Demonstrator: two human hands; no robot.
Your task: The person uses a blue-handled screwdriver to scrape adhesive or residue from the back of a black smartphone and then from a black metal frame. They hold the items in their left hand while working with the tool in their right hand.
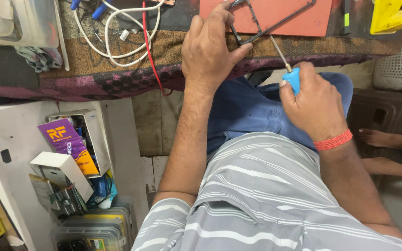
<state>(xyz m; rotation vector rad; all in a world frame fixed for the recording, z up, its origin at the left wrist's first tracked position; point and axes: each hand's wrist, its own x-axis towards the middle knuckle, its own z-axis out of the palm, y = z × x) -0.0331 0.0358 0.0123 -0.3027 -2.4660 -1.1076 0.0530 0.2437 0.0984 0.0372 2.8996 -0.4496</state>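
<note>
Screwdriver (287, 69) gripped in right hand (315, 104) slants up-left toward dark frame (275, 21), which left hand (208, 51) pinches at its near corner

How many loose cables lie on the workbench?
2: a looped white cable left of the left hand, and a thin red wire crossing it; more may be hidden beyond the frame.

We see a thin dark rectangular frame (275, 21) lying tilted, partly on an orange mat (298, 16), its near corner over the woven cloth (173, 46). A blue-handled screwdriver (284, 62) slants toward it, metal shaft meeting that lower edge.
</note>
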